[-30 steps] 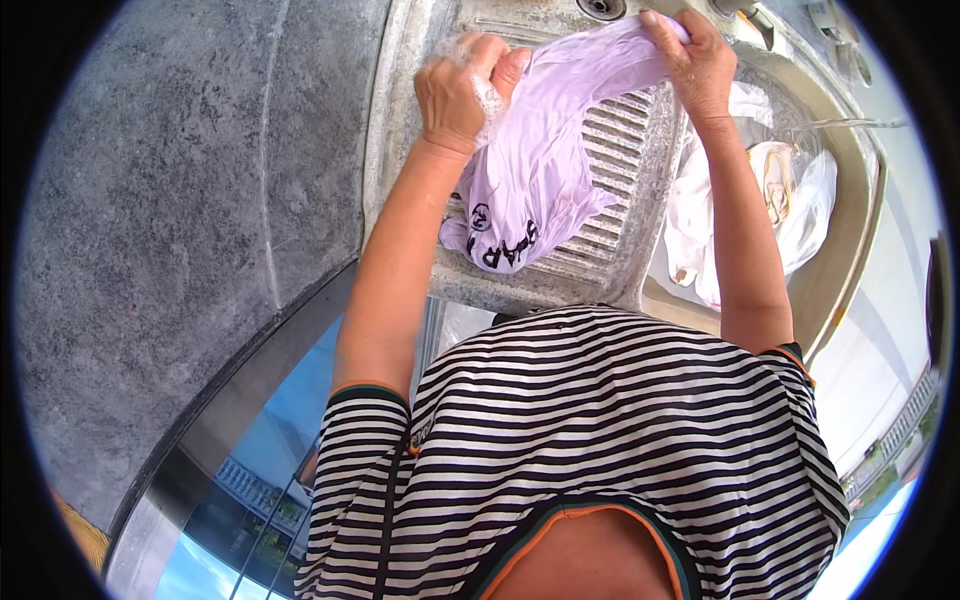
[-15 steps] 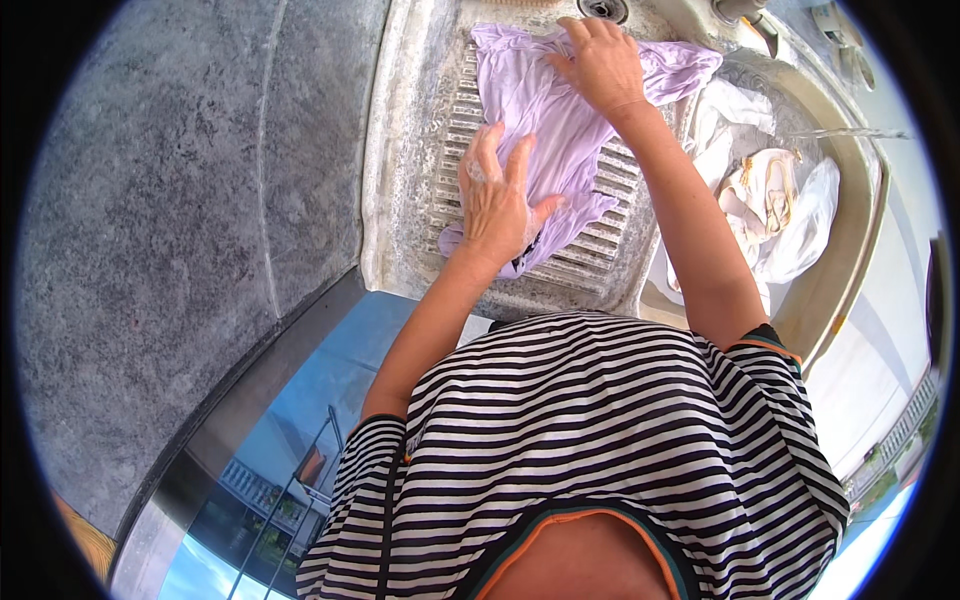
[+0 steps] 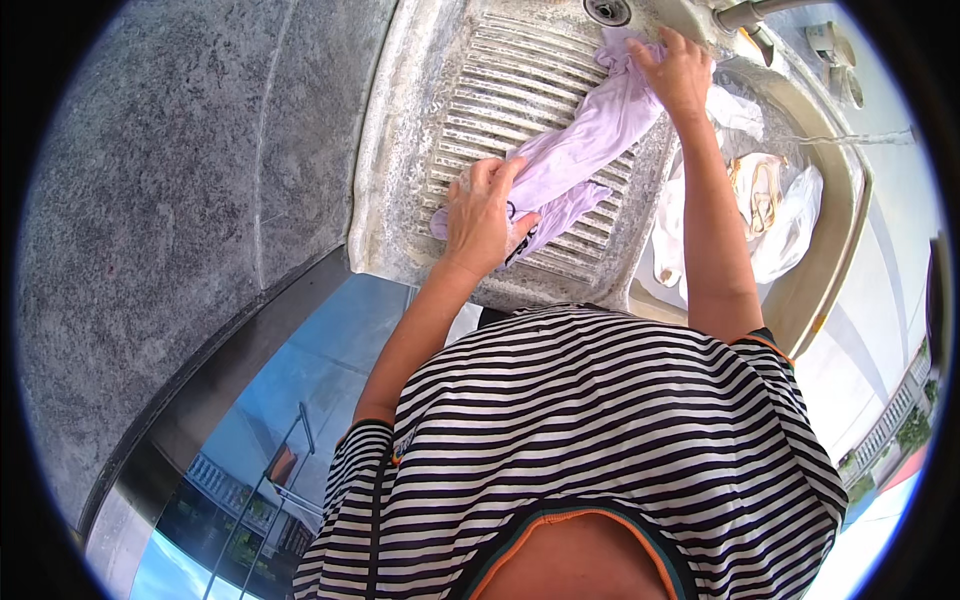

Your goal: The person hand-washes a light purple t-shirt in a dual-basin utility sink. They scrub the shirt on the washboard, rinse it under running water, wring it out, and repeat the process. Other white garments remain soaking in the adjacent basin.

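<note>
Resting the left hand [image 3: 480, 215] at twelve o'clock with fingers half spread over the near end of the lilac cloth [image 3: 600, 120], laid on the ribbed washboard [image 3: 500, 100] toward one o'clock. Touching the cloth's far end with bent fingers of the right hand [image 3: 680, 75]; cannot tell whether pinching.
</note>
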A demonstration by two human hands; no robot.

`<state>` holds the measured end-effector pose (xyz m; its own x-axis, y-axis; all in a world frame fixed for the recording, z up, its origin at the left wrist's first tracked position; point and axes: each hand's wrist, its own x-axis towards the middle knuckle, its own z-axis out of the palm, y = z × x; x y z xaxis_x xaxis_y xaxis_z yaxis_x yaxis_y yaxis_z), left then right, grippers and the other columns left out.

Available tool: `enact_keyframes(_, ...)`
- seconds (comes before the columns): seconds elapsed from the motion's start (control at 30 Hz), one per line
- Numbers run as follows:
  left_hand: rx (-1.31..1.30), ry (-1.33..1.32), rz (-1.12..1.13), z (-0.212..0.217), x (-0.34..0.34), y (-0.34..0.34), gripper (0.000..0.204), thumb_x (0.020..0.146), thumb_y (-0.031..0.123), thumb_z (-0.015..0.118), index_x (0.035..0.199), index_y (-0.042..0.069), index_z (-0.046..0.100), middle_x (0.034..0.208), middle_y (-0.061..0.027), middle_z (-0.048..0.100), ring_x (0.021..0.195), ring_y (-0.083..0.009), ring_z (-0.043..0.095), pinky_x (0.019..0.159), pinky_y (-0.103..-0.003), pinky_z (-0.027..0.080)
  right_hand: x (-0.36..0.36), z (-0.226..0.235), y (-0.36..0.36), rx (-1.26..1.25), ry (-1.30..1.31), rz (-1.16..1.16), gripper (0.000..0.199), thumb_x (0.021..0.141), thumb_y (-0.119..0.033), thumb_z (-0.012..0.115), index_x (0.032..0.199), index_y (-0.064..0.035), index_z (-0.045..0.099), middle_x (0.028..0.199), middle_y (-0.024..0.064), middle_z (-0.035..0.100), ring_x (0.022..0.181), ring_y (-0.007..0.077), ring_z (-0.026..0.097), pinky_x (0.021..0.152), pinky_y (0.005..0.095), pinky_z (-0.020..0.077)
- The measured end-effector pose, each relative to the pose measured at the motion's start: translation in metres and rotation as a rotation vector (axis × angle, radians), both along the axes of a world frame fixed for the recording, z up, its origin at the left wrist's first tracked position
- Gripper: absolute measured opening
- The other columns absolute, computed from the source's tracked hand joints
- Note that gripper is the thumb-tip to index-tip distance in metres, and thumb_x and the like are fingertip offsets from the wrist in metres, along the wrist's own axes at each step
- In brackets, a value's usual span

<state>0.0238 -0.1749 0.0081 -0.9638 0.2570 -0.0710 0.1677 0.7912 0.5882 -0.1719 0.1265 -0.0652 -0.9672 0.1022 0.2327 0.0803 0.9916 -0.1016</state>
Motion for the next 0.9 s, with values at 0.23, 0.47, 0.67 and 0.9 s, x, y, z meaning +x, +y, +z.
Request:
enact_keyframes(0.23, 0.370, -0.064, -0.002, 0.016, -0.004, -0.008, 0.046, 0.074, 0.016, 0.083, 0.115, 0.006, 0.066, 0.104, -0.0130, 0.060, 0.087, -0.0323, 0.064, 0.077, -0.040, 0.054, -0.001, 0.018, -0.048, -0.500, -0.055, 0.035, 0.039, 0.085, -0.044, 0.074, 0.099, -0.0082, 0.068, 0.113, 0.0111, 0.066, 0.113, 0.0310, 0.059, 0.084, 0.0372, 0.0521)
enact_keyframes(0.47, -0.139, -0.321, 0.000, 0.026, -0.011, -0.002, 0.053, 0.082, 0.044, 0.078, 0.105, -0.003, 0.069, 0.101, -0.0147, 0.061, 0.093, -0.0284, 0.063, 0.081, -0.041, 0.051, -0.032, 0.010, -0.067, -0.303, 0.165, 0.353, 0.032, 0.079, -0.030, 0.076, 0.099, -0.0067, 0.066, 0.108, 0.0166, 0.065, 0.105, 0.0379, 0.059, 0.088, 0.0507, 0.0474)
enact_keyframes(0.67, -0.171, 0.084, -0.091, -0.028, -0.052, 0.036, 0.088, 0.085, 0.060, 0.065, 0.148, 0.005, 0.038, 0.148, -0.0210, 0.037, 0.141, -0.0381, 0.032, 0.115, -0.055, 0.023, 0.025, 0.009, -0.079, -0.328, 0.068, 0.206, 0.046, 0.087, -0.047, 0.072, 0.091, -0.0019, 0.066, 0.096, 0.0154, 0.067, 0.082, 0.0333, 0.064, 0.070, 0.0417, 0.0519)
enact_keyframes(0.9, -0.261, -0.053, -0.345, -0.026, -0.030, 0.058, 0.077, 0.097, 0.049, 0.048, 0.153, 0.001, 0.026, 0.160, -0.0229, 0.023, 0.151, -0.0371, 0.016, 0.123, -0.051, 0.008, 0.138, 0.043, -0.102, -0.422, 0.023, 0.570, 0.034, 0.073, -0.039, 0.081, 0.078, -0.0099, 0.063, 0.078, 0.0075, 0.059, 0.074, 0.0262, 0.059, 0.070, 0.0405, 0.0493)
